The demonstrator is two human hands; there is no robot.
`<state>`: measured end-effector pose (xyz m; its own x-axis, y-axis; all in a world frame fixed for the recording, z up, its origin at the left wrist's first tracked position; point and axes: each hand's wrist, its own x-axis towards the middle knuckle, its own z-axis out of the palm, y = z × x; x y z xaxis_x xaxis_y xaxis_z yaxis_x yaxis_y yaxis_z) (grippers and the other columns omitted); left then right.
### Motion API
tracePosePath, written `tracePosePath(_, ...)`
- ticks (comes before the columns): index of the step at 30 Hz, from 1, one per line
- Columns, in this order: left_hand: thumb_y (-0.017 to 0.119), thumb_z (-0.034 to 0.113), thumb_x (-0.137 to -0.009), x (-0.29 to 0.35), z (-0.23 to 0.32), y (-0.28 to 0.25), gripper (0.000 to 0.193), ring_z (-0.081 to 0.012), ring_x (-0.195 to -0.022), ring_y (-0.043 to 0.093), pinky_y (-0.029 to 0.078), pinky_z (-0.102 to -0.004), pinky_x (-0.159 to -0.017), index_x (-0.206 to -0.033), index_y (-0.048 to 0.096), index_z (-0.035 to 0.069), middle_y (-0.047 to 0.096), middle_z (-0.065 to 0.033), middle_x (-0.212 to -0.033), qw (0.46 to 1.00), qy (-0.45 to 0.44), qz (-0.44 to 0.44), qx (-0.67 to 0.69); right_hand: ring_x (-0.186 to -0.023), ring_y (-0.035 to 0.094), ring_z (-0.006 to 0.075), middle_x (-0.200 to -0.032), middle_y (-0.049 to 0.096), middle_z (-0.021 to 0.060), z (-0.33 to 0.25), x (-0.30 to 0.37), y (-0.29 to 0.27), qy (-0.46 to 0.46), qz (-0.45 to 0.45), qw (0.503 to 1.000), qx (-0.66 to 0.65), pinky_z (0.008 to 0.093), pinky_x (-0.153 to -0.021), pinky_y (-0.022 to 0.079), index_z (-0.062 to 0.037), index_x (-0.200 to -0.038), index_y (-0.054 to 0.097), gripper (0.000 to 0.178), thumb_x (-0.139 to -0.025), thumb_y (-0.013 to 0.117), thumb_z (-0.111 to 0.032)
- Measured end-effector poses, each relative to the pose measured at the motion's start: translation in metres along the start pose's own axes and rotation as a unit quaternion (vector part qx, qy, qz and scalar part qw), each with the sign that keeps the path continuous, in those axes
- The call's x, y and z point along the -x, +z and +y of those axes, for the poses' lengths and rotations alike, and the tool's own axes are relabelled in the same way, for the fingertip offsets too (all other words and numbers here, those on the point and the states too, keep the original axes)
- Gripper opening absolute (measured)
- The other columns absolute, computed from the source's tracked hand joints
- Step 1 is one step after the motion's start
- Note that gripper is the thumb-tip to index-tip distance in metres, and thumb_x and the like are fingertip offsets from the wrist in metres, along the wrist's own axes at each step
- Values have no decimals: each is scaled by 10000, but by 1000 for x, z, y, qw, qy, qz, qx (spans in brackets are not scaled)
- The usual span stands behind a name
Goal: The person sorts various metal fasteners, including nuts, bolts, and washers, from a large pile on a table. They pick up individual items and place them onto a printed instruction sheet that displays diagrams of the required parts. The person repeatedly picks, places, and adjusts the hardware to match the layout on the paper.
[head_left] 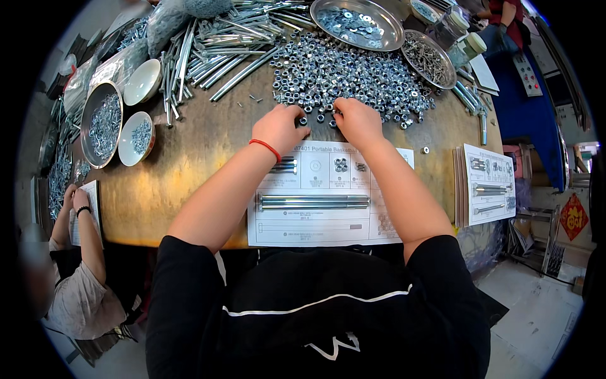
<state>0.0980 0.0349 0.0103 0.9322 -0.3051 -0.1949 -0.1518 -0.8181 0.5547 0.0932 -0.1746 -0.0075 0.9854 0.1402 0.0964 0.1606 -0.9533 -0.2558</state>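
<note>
My left hand (279, 126), with a red band at the wrist, and my right hand (358, 120) both rest at the near edge of a big heap of silver nuts (353, 66), fingers curled over a few loose nuts. Whether either hand grips a nut is hidden by the fingers. Just below my wrists lies a white parts sheet (315, 218) with printed boxes. Two long bolts (314, 201) lie across it, shorter bolts (285, 166) sit at its upper left, and a few nuts (341, 165) sit in an upper box.
Long threaded rods (221, 44) are piled at the back left. Metal bowls of small hardware (105, 123) (137, 137) stand at left, round trays (356, 22) (429, 58) at the back right. A second parts sheet (489, 183) lies at right. Another person (79, 252) sits at the left.
</note>
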Motion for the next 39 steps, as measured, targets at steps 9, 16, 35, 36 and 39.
tracePosePath(9, 735, 204, -810, 3, -11, 19, 273, -313, -968, 635, 518, -398, -852, -1058, 692, 100, 631, -124, -1035, 997, 70, 24, 21, -870, 618, 302, -915, 612, 80, 0, 32, -2, 18, -27, 993, -114, 413, -732, 502, -88, -898, 619, 175, -772, 732, -134)
tracePosePath(16, 723, 200, -819, -3, -13, 20, 244, -337, -981, 631, 517, -417, -863, -1043, 698, 107, 628, -135, -1045, 996, 83, 19, 15, -1014, 584, 324, -998, 626, 102, -28, 19, 18, -26, 57, 986, -155, 404, -884, 485, -86, -1027, 678, 264, -768, 725, -75)
tracePosePath(35, 697, 169, -810, 113, 109, 86, 175, -305, -805, 640, 534, -388, -715, -951, 686, 65, 619, -116, -887, 960, 272, -49, 56, -897, 612, 296, -945, 628, 111, 61, 201, -77, 32, -41, 968, -245, 376, -784, 500, -40, -974, 658, 180, -797, 686, -35)
tracePosePath(36, 683, 167, -813, 118, 116, 99, 163, -318, -822, 637, 534, -400, -725, -942, 679, 68, 614, -116, -889, 957, 278, -68, 51, -908, 606, 305, -945, 625, 110, 66, 214, -75, 23, -57, 970, -234, 382, -790, 498, -42, -970, 658, 183, -790, 688, -31)
tracePosePath(39, 678, 160, -815, 122, 127, 132, 158, -318, -833, 636, 536, -409, -726, -939, 678, 61, 604, -111, -896, 961, 267, -76, 15, -944, 583, 326, -953, 612, 101, 76, 242, -68, -5, -59, 975, -213, 401, -805, 491, -49, -965, 658, 217, -755, 702, -13)
